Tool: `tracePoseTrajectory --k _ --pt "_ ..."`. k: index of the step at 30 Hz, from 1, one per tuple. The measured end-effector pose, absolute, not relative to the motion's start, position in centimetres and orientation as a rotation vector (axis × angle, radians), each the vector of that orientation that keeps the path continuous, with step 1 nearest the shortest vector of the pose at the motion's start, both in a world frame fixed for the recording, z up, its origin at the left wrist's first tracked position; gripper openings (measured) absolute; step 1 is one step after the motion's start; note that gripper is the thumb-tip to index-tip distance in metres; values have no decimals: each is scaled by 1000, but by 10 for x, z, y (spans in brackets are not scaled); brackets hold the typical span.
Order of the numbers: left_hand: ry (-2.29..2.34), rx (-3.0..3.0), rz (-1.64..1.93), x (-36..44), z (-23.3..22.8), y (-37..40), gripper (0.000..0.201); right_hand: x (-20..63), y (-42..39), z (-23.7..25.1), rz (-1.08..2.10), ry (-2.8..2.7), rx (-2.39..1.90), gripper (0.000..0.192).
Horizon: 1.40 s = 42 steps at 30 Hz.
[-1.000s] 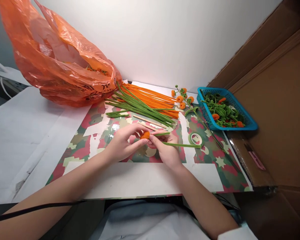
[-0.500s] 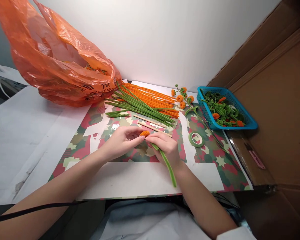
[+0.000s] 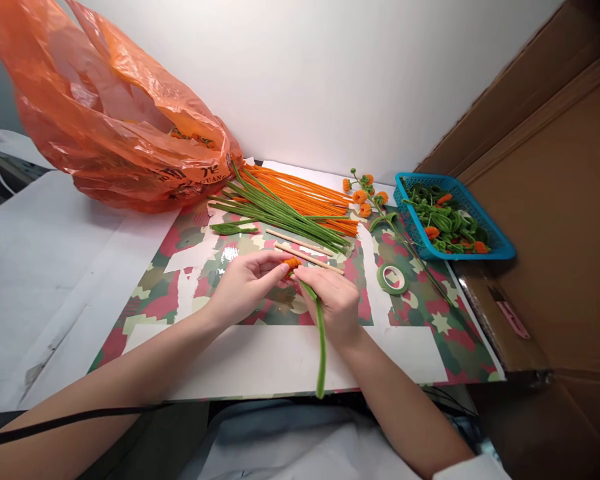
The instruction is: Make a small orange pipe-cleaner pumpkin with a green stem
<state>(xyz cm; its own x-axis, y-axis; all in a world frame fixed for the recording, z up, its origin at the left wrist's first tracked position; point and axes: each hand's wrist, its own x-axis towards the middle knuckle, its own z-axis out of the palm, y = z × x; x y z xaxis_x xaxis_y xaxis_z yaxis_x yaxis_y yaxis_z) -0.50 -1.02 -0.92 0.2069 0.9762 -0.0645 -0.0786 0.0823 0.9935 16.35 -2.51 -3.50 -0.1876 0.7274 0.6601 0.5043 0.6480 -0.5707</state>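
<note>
Between my fingertips is a small coiled orange pipe-cleaner flower [image 3: 293, 263]. My left hand [image 3: 245, 283] pinches it from the left, thumb in front. My right hand [image 3: 333, 297] is closed on a fuzzy green pipe cleaner [image 3: 321, 353] right beside the flower, and its free end hangs down past the table's front edge. Where the green strip meets the flower is mostly covered by my fingers. Just beyond my hands lie two thin wooden sticks [image 3: 300, 242]. A green pipe-cleaner leaf [image 3: 233, 229] rests to their left.
Orange pipe cleaners [image 3: 300, 190] and green pipe cleaners [image 3: 285, 217] lie at the back. An orange plastic bag [image 3: 145, 147] stands left. On the right are a finished flower stem [image 3: 405, 237], green tape [image 3: 393, 279], a blue basket [image 3: 503, 247] of parts and a pink-handled cutter [image 3: 513, 319].
The green pipe cleaner's hanging end has swung left and now points almost straight down. The orange flower has turned slightly between my fingers, and my right hand has shifted a little.
</note>
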Motion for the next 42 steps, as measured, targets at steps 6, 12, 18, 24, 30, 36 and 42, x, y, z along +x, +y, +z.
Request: tracePoseTrajectory --k 6,12,18,24,30,36,42 --pt "1069 1225 1172 2 -14 -20 32 153 -26 -29 235 -1735 -1027 18" --pt "1105 1227 1215 6 -16 -21 30 150 -25 -25 236 -1675 -1063 16" --pt "946 1242 839 -10 -17 -5 38 163 -20 -33 301 -1891 -847 23" --pt "852 1425 642 -8 -21 -7 48 167 -19 -34 271 -2014 -692 23" --pt "1100 1757 947 -3 -22 -12 41 155 -24 -28 66 -1885 -762 18" --pt "1226 1887 1022 1 -26 -17 37 141 -32 -26 266 -1703 -916 15" --pt "1384 2039 956 1 -25 -19 31 131 -33 -20 970 -1181 -1143 1"
